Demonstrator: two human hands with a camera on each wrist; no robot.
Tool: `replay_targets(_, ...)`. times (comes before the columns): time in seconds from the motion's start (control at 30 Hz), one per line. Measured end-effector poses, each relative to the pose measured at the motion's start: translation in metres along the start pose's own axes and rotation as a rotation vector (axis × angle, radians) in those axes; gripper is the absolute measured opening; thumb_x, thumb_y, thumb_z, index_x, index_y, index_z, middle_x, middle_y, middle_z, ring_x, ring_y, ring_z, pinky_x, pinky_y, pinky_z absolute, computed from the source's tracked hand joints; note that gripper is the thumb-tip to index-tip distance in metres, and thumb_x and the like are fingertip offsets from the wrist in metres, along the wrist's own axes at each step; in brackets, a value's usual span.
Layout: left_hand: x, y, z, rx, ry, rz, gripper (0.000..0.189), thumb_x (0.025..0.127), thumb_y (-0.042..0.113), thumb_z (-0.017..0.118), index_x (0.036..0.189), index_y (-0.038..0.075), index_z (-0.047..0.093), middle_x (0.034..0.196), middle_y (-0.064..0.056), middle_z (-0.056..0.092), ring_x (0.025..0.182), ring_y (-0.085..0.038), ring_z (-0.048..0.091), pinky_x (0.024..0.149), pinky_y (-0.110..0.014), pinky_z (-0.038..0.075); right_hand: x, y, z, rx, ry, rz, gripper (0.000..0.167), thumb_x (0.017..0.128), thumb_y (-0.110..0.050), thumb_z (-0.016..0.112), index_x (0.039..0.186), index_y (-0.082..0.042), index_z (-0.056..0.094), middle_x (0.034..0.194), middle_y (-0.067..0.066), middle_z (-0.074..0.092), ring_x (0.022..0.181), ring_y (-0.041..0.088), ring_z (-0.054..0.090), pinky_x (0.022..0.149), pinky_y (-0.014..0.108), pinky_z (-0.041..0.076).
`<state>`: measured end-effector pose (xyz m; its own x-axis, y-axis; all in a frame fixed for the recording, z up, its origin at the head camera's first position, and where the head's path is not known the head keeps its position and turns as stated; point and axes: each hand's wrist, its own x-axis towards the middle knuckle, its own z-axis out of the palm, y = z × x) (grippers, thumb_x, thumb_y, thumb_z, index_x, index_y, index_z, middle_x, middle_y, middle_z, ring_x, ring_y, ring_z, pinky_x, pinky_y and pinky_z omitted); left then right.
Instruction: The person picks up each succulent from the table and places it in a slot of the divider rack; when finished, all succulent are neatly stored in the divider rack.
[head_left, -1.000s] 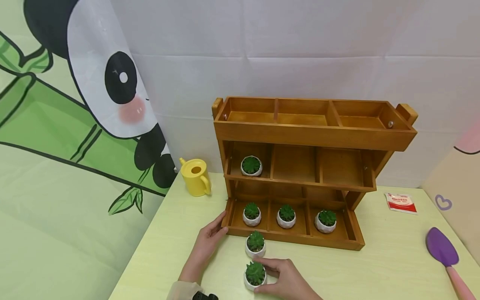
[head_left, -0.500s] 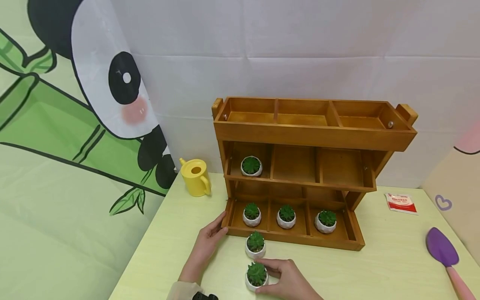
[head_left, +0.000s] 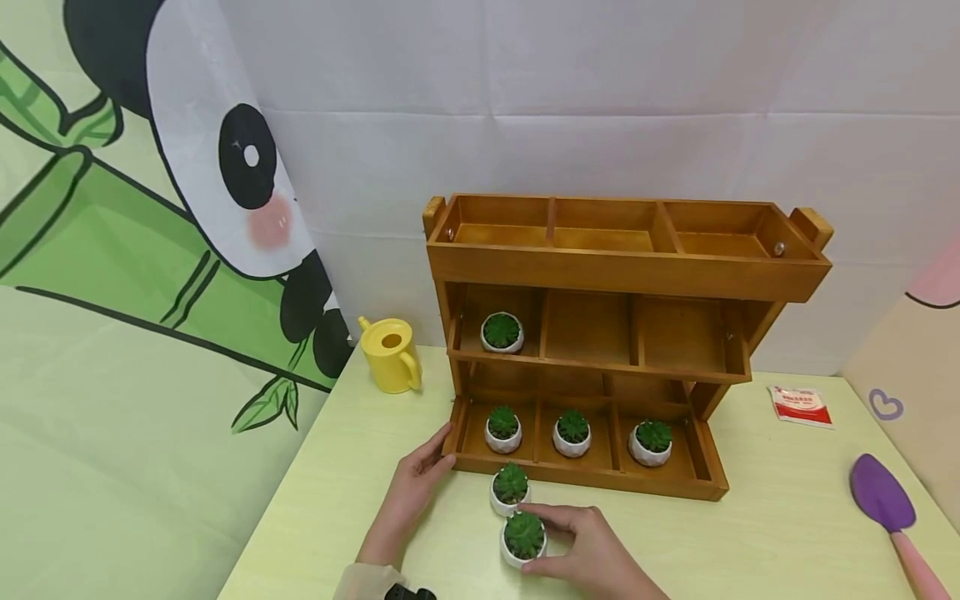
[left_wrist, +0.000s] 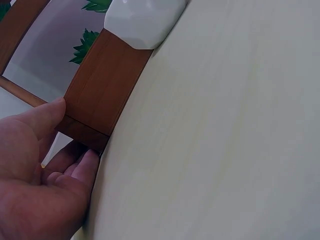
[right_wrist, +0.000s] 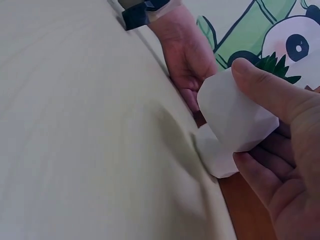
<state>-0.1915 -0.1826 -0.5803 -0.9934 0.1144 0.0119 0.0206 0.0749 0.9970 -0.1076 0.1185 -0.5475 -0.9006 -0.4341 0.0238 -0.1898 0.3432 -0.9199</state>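
Note:
My right hand [head_left: 588, 546] pinches a small potted succulent [head_left: 523, 537] between thumb and fingers. In the right wrist view its white faceted pot [right_wrist: 235, 112] is raised off the table, a shadow below. Just behind it another potted succulent [head_left: 511, 489] stands before the wooden shelf [head_left: 592, 477]. My left hand [head_left: 416, 479] grips the front left corner of the shelf's lowest tier, thumb on the corner and fingers curled at its end in the left wrist view. That tier bears three potted succulents, one per compartment; the middle tier has one potted succulent [head_left: 502, 332] at its left.
A yellow watering can [head_left: 392, 356] stands left of the shelf. To the right lie a red and white packet [head_left: 801, 406] and a purple shovel [head_left: 885, 496] with a pink handle. A white cloth backdrop [head_left: 630, 100] hangs behind the shelf, and a panda print is at left.
My right hand has lifted the front potted succulent and moved it slightly right and toward the shelf. The left hand stays at the shelf corner.

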Motion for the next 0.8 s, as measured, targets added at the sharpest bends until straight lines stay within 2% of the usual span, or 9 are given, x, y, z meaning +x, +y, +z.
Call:
replay_targets(0.3, -0.002, 0.001, 0.000, 0.011, 0.001, 0.000, 0.054, 0.104, 0.014, 0.067, 0.155, 0.021, 0.053, 0.162, -0.005, 0.042, 0.149, -0.028, 0.037, 0.113, -0.031, 0.041, 0.001, -0.018, -0.028, 0.015, 0.049, -0.035, 0.065, 0.078, -0.037, 0.094, 0.135, -0.014, 0.072, 0.132, 0.002, 0.071, 0.122, 0.020, 0.066, 0.096, 0.028, 0.056)
replay_targets(0.5, -0.001, 0.002, 0.000, -0.001, -0.005, -0.001, 0.054, 0.104, 0.014, 0.067, 0.156, 0.020, 0.052, 0.162, -0.005, 0.042, 0.149, -0.027, 0.037, 0.113, -0.030, 0.040, 0.003, -0.031, -0.047, -0.028, 0.099, -0.068, 0.066, 0.077, -0.038, 0.094, 0.135, -0.015, 0.072, 0.129, 0.001, 0.072, 0.118, 0.022, 0.068, 0.095, 0.028, 0.057)
replay_targets(0.63, -0.002, 0.003, 0.000, 0.002, -0.005, 0.001, 0.054, 0.104, 0.014, 0.067, 0.156, 0.019, 0.052, 0.162, -0.005, 0.042, 0.149, -0.028, 0.037, 0.113, -0.031, 0.040, 0.005, -0.037, -0.059, -0.081, 0.127, -0.109, 0.065, 0.078, -0.038, 0.094, 0.135, -0.016, 0.073, 0.127, 0.002, 0.073, 0.115, 0.021, 0.069, 0.093, 0.029, 0.058)
replay_targets(0.8, -0.003, 0.003, 0.000, 0.003, -0.005, -0.004, 0.054, 0.104, 0.014, 0.066, 0.156, 0.019, 0.052, 0.161, -0.006, 0.042, 0.149, -0.028, 0.037, 0.114, -0.031, 0.040, 0.006, -0.046, -0.074, -0.188, 0.170, -0.157, 0.066, 0.078, -0.042, 0.093, 0.136, -0.017, 0.072, 0.129, 0.001, 0.072, 0.115, 0.019, 0.069, 0.093, 0.040, 0.060)
